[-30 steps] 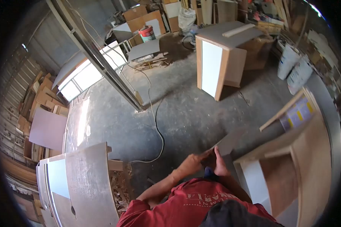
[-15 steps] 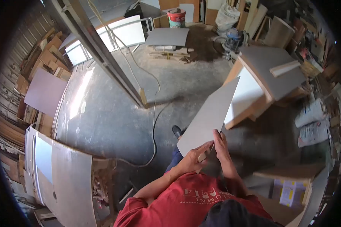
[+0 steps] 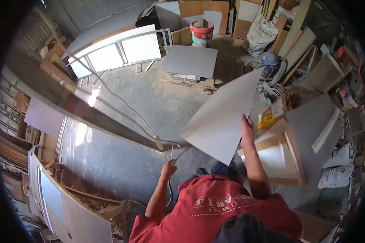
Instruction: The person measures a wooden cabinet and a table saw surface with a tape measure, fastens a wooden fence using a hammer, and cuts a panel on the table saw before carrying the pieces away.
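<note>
A large thin grey panel [image 3: 225, 117] slants up in front of me, its surface facing the camera. My right hand [image 3: 247, 131] is closed on its right edge, with the thumb or fingers showing at the rim. Away from the panel, on the left, my left hand [image 3: 168, 170] is closed around something slim. A thin pale piece [image 3: 172, 152] rises just above that fist, but I cannot make out what it is. The end of a slanting post [image 3: 152, 141] and a loose cable [image 3: 127, 106] are near this hand.
A cabinet [image 3: 290, 156] with a grey top stands close on the right. Ahead are a red bucket [image 3: 202, 33], a grey board [image 3: 190, 60] on a low stack and a white sack [image 3: 262, 36]. A wooden unit [image 3: 85, 206] lies at the lower left.
My left hand has come off the panel and moved left. The panel, first low, was raised and now hangs from my right hand alone. The view has shifted.
</note>
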`<state>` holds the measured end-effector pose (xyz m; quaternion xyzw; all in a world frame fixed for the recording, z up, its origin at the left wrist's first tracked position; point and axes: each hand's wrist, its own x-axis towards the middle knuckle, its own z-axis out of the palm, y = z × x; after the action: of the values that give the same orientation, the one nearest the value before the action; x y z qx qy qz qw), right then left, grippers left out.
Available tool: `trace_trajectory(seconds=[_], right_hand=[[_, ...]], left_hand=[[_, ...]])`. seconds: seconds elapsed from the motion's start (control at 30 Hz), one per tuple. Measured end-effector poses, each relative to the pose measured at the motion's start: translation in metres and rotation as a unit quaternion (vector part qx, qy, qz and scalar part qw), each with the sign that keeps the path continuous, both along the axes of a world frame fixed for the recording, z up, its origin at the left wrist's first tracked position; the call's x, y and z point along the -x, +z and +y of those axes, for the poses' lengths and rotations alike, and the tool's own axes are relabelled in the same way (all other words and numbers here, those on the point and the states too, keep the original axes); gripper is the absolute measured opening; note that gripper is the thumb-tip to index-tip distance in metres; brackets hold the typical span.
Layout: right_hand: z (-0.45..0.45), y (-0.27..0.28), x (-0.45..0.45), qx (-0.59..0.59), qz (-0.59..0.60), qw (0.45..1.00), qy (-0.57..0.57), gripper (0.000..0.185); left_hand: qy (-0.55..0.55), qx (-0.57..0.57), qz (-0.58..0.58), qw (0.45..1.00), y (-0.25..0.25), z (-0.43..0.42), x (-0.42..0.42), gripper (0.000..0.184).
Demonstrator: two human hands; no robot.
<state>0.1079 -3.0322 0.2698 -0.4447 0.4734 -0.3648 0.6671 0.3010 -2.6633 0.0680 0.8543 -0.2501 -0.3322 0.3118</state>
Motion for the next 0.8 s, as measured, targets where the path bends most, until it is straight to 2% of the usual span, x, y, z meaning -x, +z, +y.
trace_trajectory(seconds=[0.03,0.1,0.17,0.23,0.27,0.3,0.33,0.37,0.4,0.5,0.63,0.67,0.73,0.77,0.8], right_hand=[[-0.03,-0.002,-0.026,0.008,-0.071,0.997,0.018,0.069],[-0.089,0.007,-0.082,-0.011,-0.136,0.989,0.049,0.066],[-0.15,0.018,-0.142,-0.015,-0.156,0.986,0.063,0.064],[-0.211,0.019,-0.207,-0.021,-0.181,0.98,0.078,0.061],[-0.242,0.016,-0.24,-0.028,-0.229,0.968,0.099,0.058],[-0.273,0.014,-0.273,-0.035,-0.276,0.953,0.12,0.055],[-0.298,0.015,-0.303,-0.042,-0.29,0.946,0.138,0.051],[-0.325,0.007,-0.337,-0.049,-0.293,0.944,0.147,0.051],[-0.352,-0.001,-0.372,-0.055,-0.279,0.951,0.122,0.051],[-0.428,-0.037,-0.454,-0.054,-0.217,0.97,0.096,0.054],[-0.515,-0.127,-0.535,0.03,-0.046,0.995,0.082,0.062],[-0.534,-0.167,-0.553,0.017,-0.042,0.995,0.084,0.062],[-0.563,-0.274,-0.574,0.026,0.08,0.996,0.042,0.063],[-0.573,-0.324,-0.576,0.012,0.093,0.995,0.047,0.063],[-0.584,-0.371,-0.577,0.021,0.195,0.979,0.059,0.062]], left_hand=[[0.033,-0.014,0.023,0.999,-0.012,-0.003,-0.014,0.055],[0.059,-0.009,0.022,0.998,-0.072,0.001,-0.038,0.056],[0.054,-0.01,-0.094,0.994,-0.102,-0.004,-0.049,0.048],[0.202,-0.034,-0.011,0.979,-0.137,-0.007,-0.046,0.043],[0.292,-0.088,0.021,0.952,-0.141,-0.017,-0.04,0.041],[0.405,-0.016,0.081,0.911,-0.149,-0.024,-0.023,0.033],[0.474,0.108,0.198,0.851,-0.153,-0.023,-0.011,0.019],[0.512,0.149,0.266,0.803,-0.149,-0.04,-0.004,0.019],[0.536,0.14,0.301,0.777,-0.141,-0.063,-0.001,0.019],[0.536,0.033,0.31,0.784,-0.11,-0.153,-0.011,0.02],[0.525,-0.038,0.312,0.791,-0.053,-0.249,-0.044,0.021],[0.53,-0.048,0.312,0.787,-0.04,-0.263,-0.048,0.021],[0.541,-0.072,0.309,0.779,-0.021,-0.282,-0.05,0.022],[0.546,-0.085,0.305,0.775,-0.011,-0.29,-0.049,0.022],[0.554,-0.096,0.303,0.769,-0.001,-0.296,-0.046,0.023]])
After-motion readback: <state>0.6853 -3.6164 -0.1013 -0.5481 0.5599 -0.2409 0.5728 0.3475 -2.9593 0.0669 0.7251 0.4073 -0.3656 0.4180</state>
